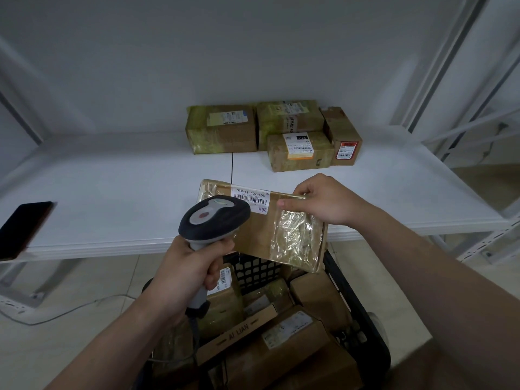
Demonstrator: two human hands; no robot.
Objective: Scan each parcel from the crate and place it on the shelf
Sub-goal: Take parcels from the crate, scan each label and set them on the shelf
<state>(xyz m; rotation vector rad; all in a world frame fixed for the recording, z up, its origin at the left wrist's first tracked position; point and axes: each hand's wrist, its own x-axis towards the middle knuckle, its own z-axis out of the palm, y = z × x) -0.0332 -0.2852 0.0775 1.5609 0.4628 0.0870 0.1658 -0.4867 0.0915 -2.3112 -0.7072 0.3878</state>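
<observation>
Crate (355,308): black and slatted, low down in front of the person, packed with brown cardboard parcels (292,333); one flat box (239,334) reads "AI LIAN".
Left hand (188,274): fingers wrapped tight round the grey handle of the scanner (216,218), which it holds up over the crate.
Right hand (323,201): pinches the held parcel (281,235) at its far right corner, with the thumb on the top face and the fingers curled behind.
Held parcel: flat cardboard box under shiny tape, tilted in the air above the crate, its far end over the shelf's front edge, resting on neither.
Scanner: dark head with a red button on top, its nose right at the white barcode label (253,197); I cannot tell whether they touch.
Shelf (126,192): white and wide, with four taped parcels (222,128) huddled together at the back, right of middle.
Phone (25,229): dark, lying at the shelf's left front edge.
</observation>
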